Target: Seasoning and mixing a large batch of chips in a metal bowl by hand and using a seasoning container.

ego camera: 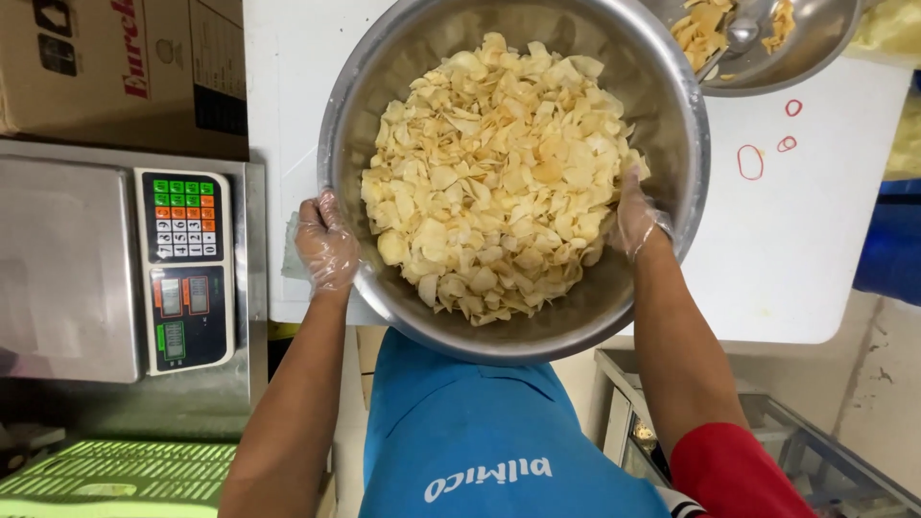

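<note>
So the person had a big steel bowl [662, 105] heaped with pale yellow chips [499, 173], sitting at the near edge of the white tabletop [806, 230] and hanging a bit over it toward their blue apron [480, 432]. The left hand [326, 245], in a thin clear glove, was wrapped around the bowl's outer rim. The right hand [635, 219], also gloved, was inside the bowl with its fingertips buried in the chips, so whether it was grabbing any couldn't be made out. At the far right corner sat a second steel bowl [815, 48], cut off by the frame, with darker chips in it. A few red rubber bands [750, 161] lay nearby. Off the left edge stood a digital scale [67, 269].
</note>
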